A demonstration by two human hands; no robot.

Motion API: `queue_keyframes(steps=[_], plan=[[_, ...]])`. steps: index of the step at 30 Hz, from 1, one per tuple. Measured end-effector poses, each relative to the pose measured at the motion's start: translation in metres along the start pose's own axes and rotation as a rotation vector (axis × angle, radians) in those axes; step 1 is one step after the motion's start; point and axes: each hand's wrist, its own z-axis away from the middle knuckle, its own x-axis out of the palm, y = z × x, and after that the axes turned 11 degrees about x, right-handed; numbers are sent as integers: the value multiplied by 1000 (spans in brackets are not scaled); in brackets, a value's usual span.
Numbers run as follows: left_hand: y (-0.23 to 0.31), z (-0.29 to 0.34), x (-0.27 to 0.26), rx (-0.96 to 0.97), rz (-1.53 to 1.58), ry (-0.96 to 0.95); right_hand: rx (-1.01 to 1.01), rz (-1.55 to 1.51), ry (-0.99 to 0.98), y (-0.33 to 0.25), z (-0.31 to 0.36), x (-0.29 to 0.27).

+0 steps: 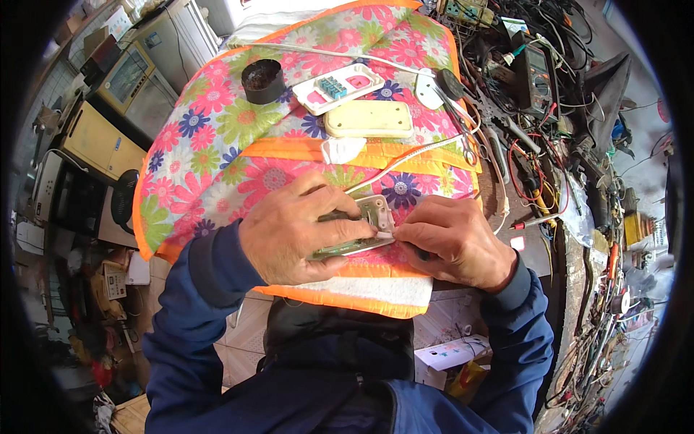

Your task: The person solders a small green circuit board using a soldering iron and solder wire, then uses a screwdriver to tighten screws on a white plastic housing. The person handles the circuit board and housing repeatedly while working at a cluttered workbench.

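Note:
My left hand (307,230) is closed around the left part of an opened pale plastic casing (381,210) with a green circuit board inside. Its fingertips press at a small white piece near the casing's right end. Thumb and fingers of my right hand (457,239) are pinched together at that same end; what they grip is too small and covered to name. A white cable (394,166) runs up and right from the casing. Beyond it lie a yellowed plastic cover (369,119), a white shell (361,82) with teal blocks (333,88), and a crumpled white piece (343,150).
A flowered cloth (238,119) with orange edging covers the work surface. On it stands a round black container (263,85). Scissors (469,150), a screwdriver (535,223), a multimeter (538,76) and tangled wires crowd the right side. Cabinets (101,137) stand at the left.

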Motion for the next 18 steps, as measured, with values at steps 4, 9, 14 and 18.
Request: queue_keyframes(steps=[4, 9, 14, 18], plan=[[-3, -10, -10, -9, 0, -30, -27, -22, 96, 3, 3, 12], [-13, -47, -13, -21, -66, -218, -5, -18, 96, 3, 4, 10], [-30, -51, -2, -36, 189, -237, 5, -25, 105, 3, 3, 11], [-30, -53, -6, -82, 253, -256, 25, -52, 117, 5, 4, 13]])
